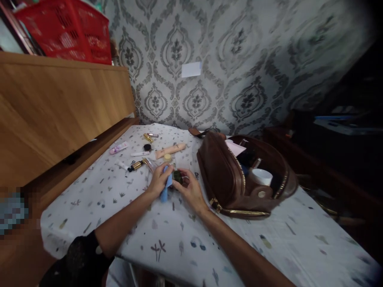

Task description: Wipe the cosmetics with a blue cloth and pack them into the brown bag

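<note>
Near the middle of the table, my left hand (157, 181) is closed on a light blue cloth (165, 193) that hangs below the fingers. My right hand (191, 189) grips a small dark green jar (177, 176), its fingers curled round the far side. The cloth and the jar are close together, and the fingers partly hide both. Just beyond the hands lie a beige tube (170, 150), a small round cream-coloured item (167, 157) and a clear tube (150, 164). A gold and black bottle (137, 165) rests to their left.
An open brown bag (220, 171) stands on the right, with a white jar (262, 176) and other items inside. A pink tube (119, 148), a white tube (140, 154) and a black lid (147, 147) lie at the back left. A wooden cabinet (66, 111) borders the left, below a red basket (66, 32).
</note>
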`<state>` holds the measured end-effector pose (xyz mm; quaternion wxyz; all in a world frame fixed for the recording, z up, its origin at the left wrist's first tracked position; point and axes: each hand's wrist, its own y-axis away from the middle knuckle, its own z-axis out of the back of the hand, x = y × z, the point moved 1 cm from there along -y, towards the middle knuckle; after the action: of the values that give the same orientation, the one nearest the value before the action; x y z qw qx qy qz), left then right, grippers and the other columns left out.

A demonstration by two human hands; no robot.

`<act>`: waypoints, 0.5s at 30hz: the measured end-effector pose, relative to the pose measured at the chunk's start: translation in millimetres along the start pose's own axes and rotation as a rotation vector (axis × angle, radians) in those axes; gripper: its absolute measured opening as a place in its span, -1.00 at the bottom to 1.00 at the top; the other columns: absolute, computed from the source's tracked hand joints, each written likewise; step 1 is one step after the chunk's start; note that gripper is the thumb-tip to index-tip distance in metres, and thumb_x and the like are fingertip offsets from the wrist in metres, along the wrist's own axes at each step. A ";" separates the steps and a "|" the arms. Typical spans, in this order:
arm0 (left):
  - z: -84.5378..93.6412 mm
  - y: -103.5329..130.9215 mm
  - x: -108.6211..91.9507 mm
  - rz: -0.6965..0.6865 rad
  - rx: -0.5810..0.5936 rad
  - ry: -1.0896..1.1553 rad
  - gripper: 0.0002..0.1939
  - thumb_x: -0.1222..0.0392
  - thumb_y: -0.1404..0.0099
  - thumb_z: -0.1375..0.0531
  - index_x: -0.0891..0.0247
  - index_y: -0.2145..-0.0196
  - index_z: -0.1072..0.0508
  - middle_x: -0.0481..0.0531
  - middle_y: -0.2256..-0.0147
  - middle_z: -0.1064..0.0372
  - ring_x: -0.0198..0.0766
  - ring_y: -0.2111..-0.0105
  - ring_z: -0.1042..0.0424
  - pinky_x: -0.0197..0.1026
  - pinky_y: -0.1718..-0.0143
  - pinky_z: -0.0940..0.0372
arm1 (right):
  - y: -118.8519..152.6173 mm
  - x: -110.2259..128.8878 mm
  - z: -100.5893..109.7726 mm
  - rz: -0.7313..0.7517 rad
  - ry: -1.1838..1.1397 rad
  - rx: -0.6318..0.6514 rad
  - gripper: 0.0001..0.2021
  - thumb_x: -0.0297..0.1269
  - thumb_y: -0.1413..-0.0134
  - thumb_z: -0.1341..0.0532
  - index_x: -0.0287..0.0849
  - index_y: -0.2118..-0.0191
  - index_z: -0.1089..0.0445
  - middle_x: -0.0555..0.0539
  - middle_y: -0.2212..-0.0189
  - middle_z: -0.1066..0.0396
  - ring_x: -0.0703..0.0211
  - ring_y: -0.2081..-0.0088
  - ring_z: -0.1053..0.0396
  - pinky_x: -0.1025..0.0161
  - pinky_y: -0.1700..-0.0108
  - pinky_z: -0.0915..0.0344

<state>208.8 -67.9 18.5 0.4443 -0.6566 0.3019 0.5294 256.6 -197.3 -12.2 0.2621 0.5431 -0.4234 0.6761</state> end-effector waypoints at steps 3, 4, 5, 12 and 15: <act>4.2 -3.8 3.0 -0.019 -0.016 -0.002 -0.61 -0.14 -0.17 -0.27 0.24 0.53 -0.35 -0.12 0.59 -0.14 -0.37 0.56 -0.12 -0.27 0.50 -0.07 | -0.4 -0.2 -0.9 0.010 0.027 0.015 -0.47 -0.06 0.13 -0.39 -0.14 0.01 -0.38 -0.18 0.13 -0.43 0.02 0.17 -0.43 0.09 0.18 -0.42; 5.4 -4.9 3.9 -0.015 -0.021 -0.004 -0.61 -0.14 -0.17 -0.27 0.24 0.52 -0.35 -0.13 0.59 -0.14 -0.37 0.56 -0.11 -0.26 0.51 -0.06 | -0.4 -0.5 -1.5 0.015 0.023 0.019 -0.46 -0.06 0.15 -0.40 -0.14 0.01 -0.39 -0.19 0.12 -0.43 0.01 0.16 -0.44 0.08 0.16 -0.43; 6.5 -5.9 4.7 -0.011 -0.025 -0.011 -0.61 -0.15 -0.16 -0.27 0.24 0.50 -0.35 -0.12 0.59 -0.14 -0.37 0.55 -0.11 -0.25 0.51 -0.06 | -0.5 -0.8 -2.1 0.023 0.017 0.024 -0.45 -0.05 0.16 -0.41 -0.13 0.01 -0.39 -0.19 0.12 -0.44 0.00 0.16 -0.44 0.06 0.14 -0.43; 10.9 -7.6 -0.4 0.044 0.029 -0.155 -0.70 0.01 -0.33 -0.13 0.29 0.41 -0.41 -0.08 0.53 -0.24 -0.35 0.49 -0.22 -0.27 0.43 -0.17 | -1.9 -0.3 1.6 0.044 0.060 0.005 -0.41 -0.04 0.17 -0.43 -0.13 -0.02 -0.39 -0.20 0.08 -0.49 -0.01 0.14 -0.49 -0.02 0.03 -0.44; 11.8 -6.0 -7.1 0.070 0.083 -0.252 -0.72 0.09 -0.36 -0.10 0.31 0.43 -0.42 -0.06 0.50 -0.28 -0.33 0.44 -0.27 -0.26 0.33 -0.20 | -2.8 0.3 5.2 0.056 0.109 -0.004 -0.42 -0.01 0.12 -0.40 -0.10 -0.05 -0.40 -0.19 0.04 -0.48 -0.02 0.12 -0.50 -0.04 0.00 -0.45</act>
<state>207.1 -55.2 26.4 0.4868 -0.5550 0.2880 0.6100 261.5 -200.4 -10.8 0.2670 0.4927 -0.4248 0.7110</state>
